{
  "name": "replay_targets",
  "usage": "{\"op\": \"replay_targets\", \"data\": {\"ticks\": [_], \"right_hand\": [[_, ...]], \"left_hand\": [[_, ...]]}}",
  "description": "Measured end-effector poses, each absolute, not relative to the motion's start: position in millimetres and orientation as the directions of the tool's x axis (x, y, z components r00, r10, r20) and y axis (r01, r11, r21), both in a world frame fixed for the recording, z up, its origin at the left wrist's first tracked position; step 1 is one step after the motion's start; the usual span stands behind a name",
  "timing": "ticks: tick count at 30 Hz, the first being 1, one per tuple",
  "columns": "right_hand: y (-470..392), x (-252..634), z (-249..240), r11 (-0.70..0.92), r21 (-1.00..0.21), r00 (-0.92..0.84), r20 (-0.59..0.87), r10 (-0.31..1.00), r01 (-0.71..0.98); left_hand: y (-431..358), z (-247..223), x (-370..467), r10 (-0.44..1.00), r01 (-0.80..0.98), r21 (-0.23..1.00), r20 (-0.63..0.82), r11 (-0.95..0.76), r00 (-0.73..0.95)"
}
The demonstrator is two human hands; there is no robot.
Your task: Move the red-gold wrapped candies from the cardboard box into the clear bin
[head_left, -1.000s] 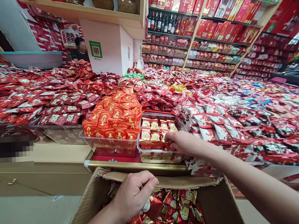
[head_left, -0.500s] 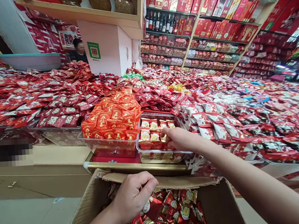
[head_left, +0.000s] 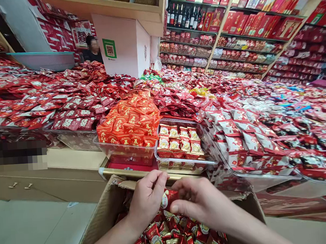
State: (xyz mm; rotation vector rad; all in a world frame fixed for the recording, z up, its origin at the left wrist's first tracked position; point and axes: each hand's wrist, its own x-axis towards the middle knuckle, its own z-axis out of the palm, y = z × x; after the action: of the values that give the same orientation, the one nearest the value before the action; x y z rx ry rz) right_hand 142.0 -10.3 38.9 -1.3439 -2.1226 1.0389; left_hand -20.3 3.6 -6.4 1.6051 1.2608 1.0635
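My left hand point(head_left: 148, 196) is over the cardboard box point(head_left: 95, 218), its thumb and forefinger pinching the edge of a red candy packet point(head_left: 169, 199). From the right, my right hand point(head_left: 196, 199) has its fingers curled round the other side of the same packet. Below both hands, loose red and gold candies point(head_left: 170, 235) fill the bottom of the box. Just beyond the box stands a clear plastic tray point(head_left: 187, 164) with rows of red and gold candies standing in it. Left of it, a clear bin point(head_left: 126, 150) is heaped with orange packets point(head_left: 129, 120).
Heaps of red and white packets point(head_left: 243, 131) spread to the right, dark red ones point(head_left: 79, 112) to the left. A pale pillar with a green code sign point(head_left: 109, 48) rises behind. A person point(head_left: 92, 50) is at the back left, near a blue basket point(head_left: 43, 61).
My right hand has come back from the clear tray to the box and meets my left hand at a packet. More candies show standing in the tray. The view has shifted slightly.
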Motion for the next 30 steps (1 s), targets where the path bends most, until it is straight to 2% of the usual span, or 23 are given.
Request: {"op": "replay_targets", "data": {"ticks": [5, 9, 11, 13, 15, 16, 18, 20, 22, 25, 30], "right_hand": [[-15.8, 130.9, 7.0, 0.219, -0.861, -0.392, 0.025, 0.920, 0.459], [-16.9, 131.5, 3.6, 0.157, -0.903, -0.391, -0.014, 0.920, 0.401], [-17.1, 137.1, 10.9, 0.186, -0.883, -0.396, 0.001, 0.918, 0.430], [-13.3, 149.3, 27.1, 0.322, -0.781, -0.377, 0.120, 0.918, 0.536], [-4.0, 167.8, 50.9, 0.439, -0.587, -0.343, 0.275, 0.898, 0.680], [2.4, 178.3, 63.9, 0.452, -0.477, -0.325, 0.327, 0.887, 0.754], [17.3, 198.6, 86.9, 0.414, -0.237, -0.325, 0.339, 0.883, 0.879], [32.4, 213.8, 101.1, 0.392, -0.019, -0.377, 0.233, 0.896, 0.920], [45.5, 221.2, 104.4, 0.416, 0.102, -0.424, 0.074, 0.903, 0.903], [59.5, 219.8, 96.5, 0.445, 0.173, -0.435, -0.095, 0.895, 0.879], [72.5, 204.7, 83.3, 0.467, 0.283, -0.419, -0.216, 0.882, 0.838]], "left_hand": [[2.5, -11.9, -18.6, 0.984, 0.171, 0.975, 0.122, -0.144, 0.132], [2.2, -11.5, -21.6, 0.980, 0.114, 0.988, 0.083, -0.104, 0.179], [2.2, -10.0, -23.6, 0.976, 0.084, 0.994, 0.049, -0.068, 0.211], [1.9, -9.2, -25.1, 0.973, 0.038, 0.999, 0.011, -0.020, 0.229], [1.4, -9.4, -25.7, 0.969, 0.018, 1.000, -0.009, 0.005, 0.247], [1.0, -9.8, -25.8, 0.967, 0.024, 1.000, -0.006, 0.000, 0.256], [0.1, -10.7, -25.7, 0.960, 0.057, 0.998, 0.011, -0.028, 0.278], [-0.6, -11.4, -25.5, 0.954, 0.089, 0.995, 0.024, -0.052, 0.298], [-1.0, -11.6, -25.4, 0.952, 0.110, 0.992, 0.027, -0.063, 0.306], [-1.0, -11.5, -25.3, 0.951, 0.132, 0.988, 0.033, -0.077, 0.307], [-0.4, -11.9, -25.4, 0.942, 0.175, 0.978, 0.050, -0.113, 0.332]]}}
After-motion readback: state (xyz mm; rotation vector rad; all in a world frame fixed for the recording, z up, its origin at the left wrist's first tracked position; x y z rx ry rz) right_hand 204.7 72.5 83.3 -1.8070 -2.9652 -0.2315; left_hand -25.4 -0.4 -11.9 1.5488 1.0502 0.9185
